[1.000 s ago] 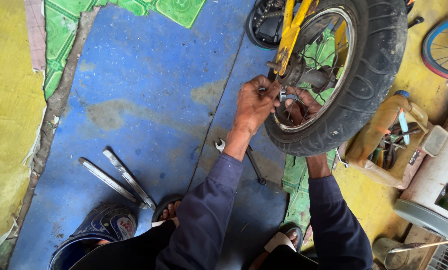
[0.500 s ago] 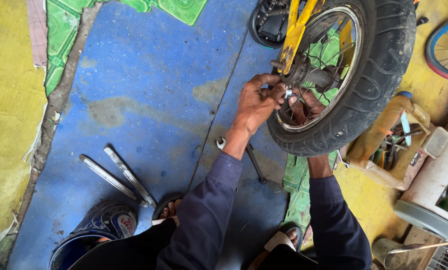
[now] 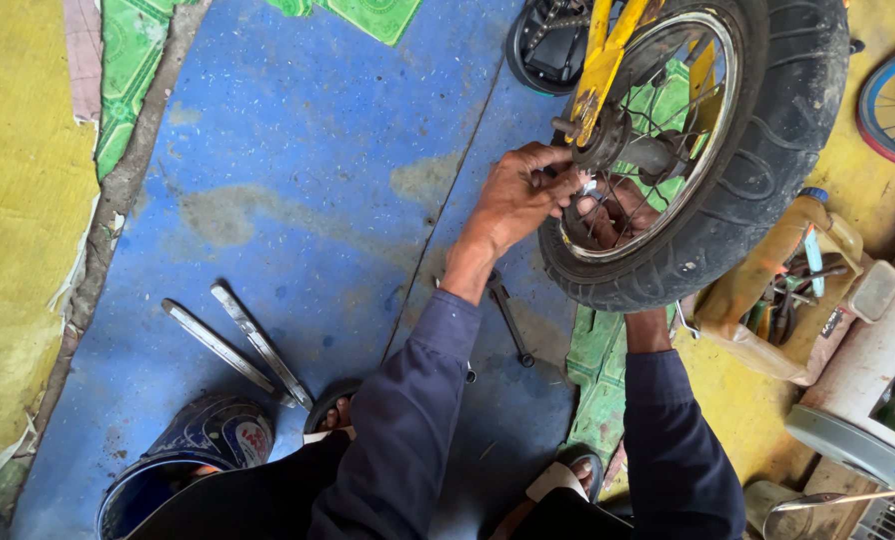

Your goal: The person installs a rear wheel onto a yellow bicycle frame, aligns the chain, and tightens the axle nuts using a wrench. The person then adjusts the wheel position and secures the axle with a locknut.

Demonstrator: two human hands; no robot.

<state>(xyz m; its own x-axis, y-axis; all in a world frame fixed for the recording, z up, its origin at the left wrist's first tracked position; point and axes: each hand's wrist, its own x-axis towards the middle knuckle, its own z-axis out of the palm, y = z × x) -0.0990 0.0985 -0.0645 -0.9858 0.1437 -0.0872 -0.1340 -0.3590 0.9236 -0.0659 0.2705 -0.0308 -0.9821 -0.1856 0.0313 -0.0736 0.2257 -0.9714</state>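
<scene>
A small bicycle wheel (image 3: pixel 768 150) with a thick black tyre stands in a yellow fork (image 3: pixel 600 70). My left hand (image 3: pixel 513 205) is in front of the wheel beside the hub (image 3: pixel 618 140), its fingertips pinched on a small shiny part (image 3: pixel 588 185) at the spokes. My right hand (image 3: pixel 616 215) reaches in from behind the rim and shows through the spokes, its fingers close to the same part. The spokes hide its grip.
Two flat metal levers (image 3: pixel 243 350) lie on the blue floor at the left, and a dark wrench (image 3: pixel 508 320) lies under my left wrist. A blue tin (image 3: pixel 203 450) stands near my sandalled foot (image 3: pixel 340 412). An amber bottle (image 3: pixel 768 270), hand tools (image 3: pixel 793 300) and a white cylinder (image 3: pixel 873 370) crowd the right side.
Both hands stay at the hub with only small finger movements. The wheel sits slightly higher in the view.
</scene>
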